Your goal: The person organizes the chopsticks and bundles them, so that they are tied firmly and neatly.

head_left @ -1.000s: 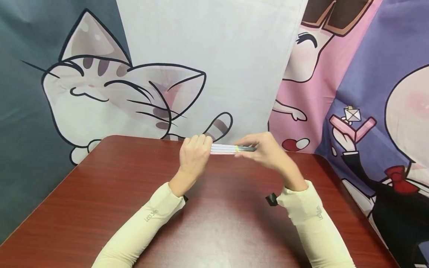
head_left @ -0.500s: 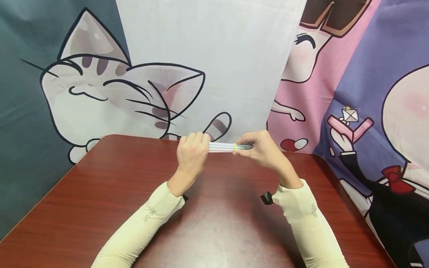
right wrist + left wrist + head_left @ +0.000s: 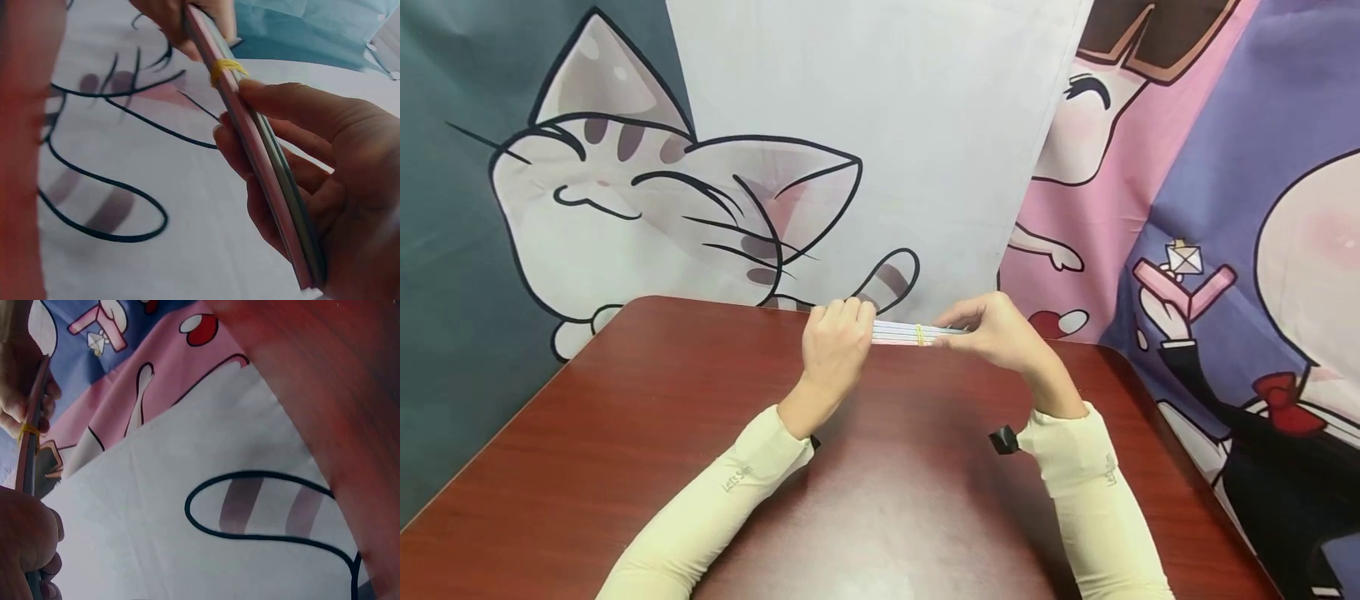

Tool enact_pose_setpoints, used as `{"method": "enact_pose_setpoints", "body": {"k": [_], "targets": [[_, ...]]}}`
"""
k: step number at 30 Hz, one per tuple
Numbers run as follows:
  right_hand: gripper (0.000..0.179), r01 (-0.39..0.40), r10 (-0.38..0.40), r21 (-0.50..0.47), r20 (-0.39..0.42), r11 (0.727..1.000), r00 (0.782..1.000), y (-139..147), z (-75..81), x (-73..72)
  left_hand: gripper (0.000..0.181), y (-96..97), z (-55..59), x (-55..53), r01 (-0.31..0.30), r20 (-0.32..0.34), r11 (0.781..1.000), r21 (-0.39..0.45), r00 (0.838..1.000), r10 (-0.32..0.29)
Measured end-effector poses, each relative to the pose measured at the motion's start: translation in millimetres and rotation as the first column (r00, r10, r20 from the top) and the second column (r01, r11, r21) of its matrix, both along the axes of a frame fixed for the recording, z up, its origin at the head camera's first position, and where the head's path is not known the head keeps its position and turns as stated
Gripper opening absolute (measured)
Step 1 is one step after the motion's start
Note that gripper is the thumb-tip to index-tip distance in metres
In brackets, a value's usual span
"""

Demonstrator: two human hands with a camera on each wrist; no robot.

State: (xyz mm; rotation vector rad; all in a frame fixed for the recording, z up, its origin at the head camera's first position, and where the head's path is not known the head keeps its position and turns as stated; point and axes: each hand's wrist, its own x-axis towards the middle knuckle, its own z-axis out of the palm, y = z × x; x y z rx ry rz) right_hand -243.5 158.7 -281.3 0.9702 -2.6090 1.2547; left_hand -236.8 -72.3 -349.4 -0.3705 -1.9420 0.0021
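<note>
Above the far part of the table, a bundle of slim pencil-like sticks (image 3: pixel 895 332) in pink, green and pale tones is held level between both hands. My left hand (image 3: pixel 837 342) grips its left end in a fist, hiding that end. A yellow rubber band (image 3: pixel 226 70) circles the bundle around the middle of its length. My right hand (image 3: pixel 996 333) holds the other part, thumb on the near side close beside the band and fingers curled behind, as the right wrist view shows. In the left wrist view the bundle (image 3: pixel 25 462) runs from one hand to the other.
A dark red wooden table (image 3: pixel 880 500) lies under both forearms. Behind it hangs a cartoon-printed cloth (image 3: pixel 880 125) with a cat and figures. A small black device (image 3: pixel 1003 439) sticks out from the right sleeve cuff.
The rubber band has shifted along the bundle toward my left hand. My right fingers, earlier at the band, now sit just to its right. My left hand keeps its grip.
</note>
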Motion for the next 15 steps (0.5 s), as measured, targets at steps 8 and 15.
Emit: {"method": "enact_pose_setpoints", "body": {"k": [8,15], "targets": [[0.014,0.003,-0.001,-0.071,0.039,0.997,0.999,-19,-10.4,-1.5,0.018,4.1,-2.0,1.3,-0.019,0.003,1.000,0.022,1.000,0.019],[0.018,0.018,-0.011,-0.087,0.079,0.996,0.997,-21,-15.6,-3.5,0.015,4.9,-3.7,-1.9,-0.017,-0.007,1.000,0.022,1.000,0.017]]}}
